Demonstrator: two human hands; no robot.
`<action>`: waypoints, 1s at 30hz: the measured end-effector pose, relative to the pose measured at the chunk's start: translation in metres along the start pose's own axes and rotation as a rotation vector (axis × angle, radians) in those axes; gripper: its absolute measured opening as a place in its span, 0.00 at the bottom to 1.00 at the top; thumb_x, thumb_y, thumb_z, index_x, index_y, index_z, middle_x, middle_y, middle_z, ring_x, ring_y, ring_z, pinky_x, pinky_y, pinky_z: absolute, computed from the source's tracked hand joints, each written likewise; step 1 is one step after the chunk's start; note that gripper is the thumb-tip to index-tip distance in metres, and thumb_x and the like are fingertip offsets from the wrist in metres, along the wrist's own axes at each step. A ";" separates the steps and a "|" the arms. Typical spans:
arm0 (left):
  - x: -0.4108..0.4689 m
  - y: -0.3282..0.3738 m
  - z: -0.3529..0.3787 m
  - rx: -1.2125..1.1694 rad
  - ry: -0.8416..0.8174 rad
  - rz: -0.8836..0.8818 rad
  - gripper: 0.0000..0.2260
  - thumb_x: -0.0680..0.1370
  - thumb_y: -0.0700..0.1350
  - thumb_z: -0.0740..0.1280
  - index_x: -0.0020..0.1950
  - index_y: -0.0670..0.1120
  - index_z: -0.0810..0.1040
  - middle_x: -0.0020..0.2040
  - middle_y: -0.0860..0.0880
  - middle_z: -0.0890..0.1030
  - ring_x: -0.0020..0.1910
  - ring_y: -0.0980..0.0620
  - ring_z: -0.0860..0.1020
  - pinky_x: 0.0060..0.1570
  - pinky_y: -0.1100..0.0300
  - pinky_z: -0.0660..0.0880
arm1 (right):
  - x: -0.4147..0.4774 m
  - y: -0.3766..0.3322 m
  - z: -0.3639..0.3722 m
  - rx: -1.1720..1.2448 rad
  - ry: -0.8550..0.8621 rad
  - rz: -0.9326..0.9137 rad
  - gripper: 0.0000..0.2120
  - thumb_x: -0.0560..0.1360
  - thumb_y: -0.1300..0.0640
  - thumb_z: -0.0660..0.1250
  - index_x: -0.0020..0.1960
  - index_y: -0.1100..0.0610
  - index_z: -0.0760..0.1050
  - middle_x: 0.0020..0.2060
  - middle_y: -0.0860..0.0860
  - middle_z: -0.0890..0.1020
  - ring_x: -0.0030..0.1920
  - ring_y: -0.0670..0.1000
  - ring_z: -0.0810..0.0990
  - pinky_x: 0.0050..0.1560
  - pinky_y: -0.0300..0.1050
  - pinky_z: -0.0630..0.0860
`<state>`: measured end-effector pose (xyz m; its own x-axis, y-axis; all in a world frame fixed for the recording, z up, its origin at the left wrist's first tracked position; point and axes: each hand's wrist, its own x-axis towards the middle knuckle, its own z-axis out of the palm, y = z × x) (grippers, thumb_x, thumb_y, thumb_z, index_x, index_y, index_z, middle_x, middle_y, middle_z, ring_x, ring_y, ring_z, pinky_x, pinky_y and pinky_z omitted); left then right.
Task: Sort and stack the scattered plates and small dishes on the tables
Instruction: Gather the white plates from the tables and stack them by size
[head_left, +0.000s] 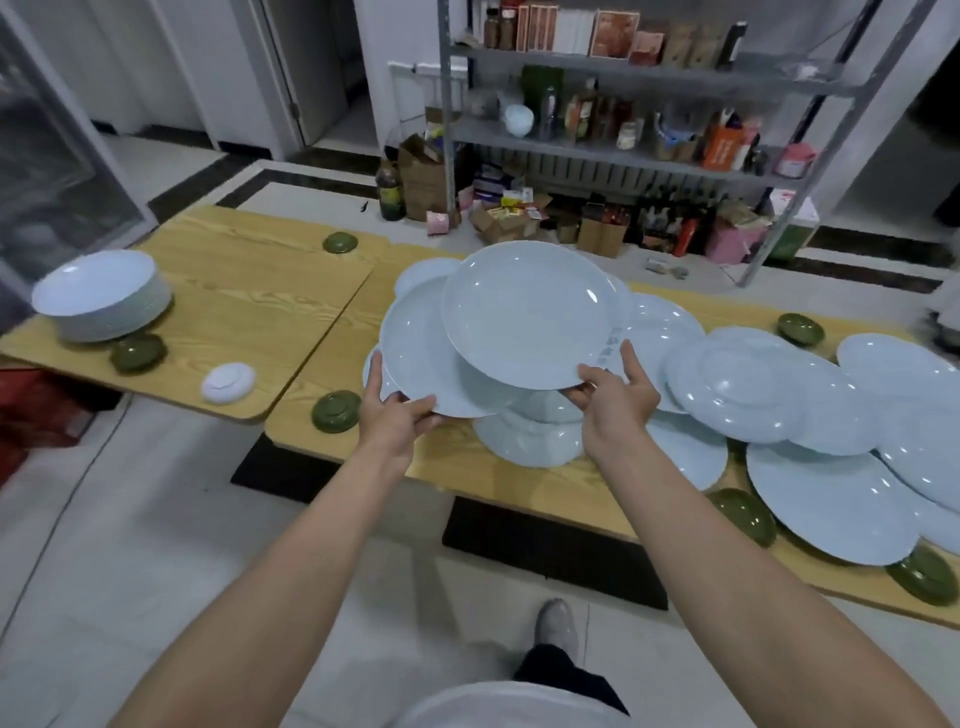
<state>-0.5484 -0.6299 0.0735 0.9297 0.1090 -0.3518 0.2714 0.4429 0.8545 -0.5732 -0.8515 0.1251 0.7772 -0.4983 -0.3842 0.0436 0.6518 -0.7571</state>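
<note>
My right hand (615, 402) grips the near rim of a pale blue plate (524, 312), held tilted above the table. My left hand (397, 413) grips the near edge of a second pale blue plate (415, 358), which lies partly under the first. Below them more pale blue plates (530, 436) lie scattered and overlapping across the right wooden table (457, 462). A neat stack of pale blue plates (101, 296) stands on the left table (249, 291). Small green dishes (336, 410) lie upside down on both tables.
A small white dish (228, 382) lies upside down near the left table's front edge. Behind the tables a metal shelf rack (623, 78) holds bottles and boxes, with cartons on the floor. My shoe (556, 626) is on the tiled floor.
</note>
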 end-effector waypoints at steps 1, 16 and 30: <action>0.002 0.004 -0.012 -0.012 0.021 0.006 0.46 0.72 0.24 0.68 0.79 0.60 0.55 0.54 0.55 0.79 0.47 0.52 0.85 0.46 0.49 0.82 | -0.001 0.010 0.010 -0.010 -0.019 0.014 0.37 0.70 0.78 0.67 0.75 0.55 0.67 0.61 0.57 0.80 0.50 0.57 0.85 0.41 0.50 0.84; 0.097 0.085 -0.131 -0.102 0.271 0.088 0.46 0.72 0.25 0.69 0.78 0.61 0.57 0.61 0.46 0.79 0.48 0.49 0.85 0.42 0.50 0.83 | 0.032 0.127 0.181 -0.108 -0.191 0.149 0.38 0.69 0.78 0.68 0.75 0.55 0.67 0.59 0.56 0.80 0.51 0.58 0.83 0.41 0.51 0.84; 0.222 0.145 -0.174 -0.076 0.290 0.045 0.47 0.72 0.23 0.68 0.79 0.60 0.56 0.58 0.46 0.81 0.51 0.49 0.84 0.43 0.52 0.82 | 0.101 0.182 0.310 -0.144 -0.169 0.173 0.37 0.70 0.77 0.68 0.75 0.54 0.68 0.61 0.56 0.80 0.51 0.57 0.84 0.45 0.52 0.84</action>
<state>-0.3461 -0.3869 0.0531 0.8274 0.3753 -0.4178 0.2017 0.4958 0.8447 -0.2927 -0.6059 0.1124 0.8593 -0.2766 -0.4301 -0.1791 0.6250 -0.7598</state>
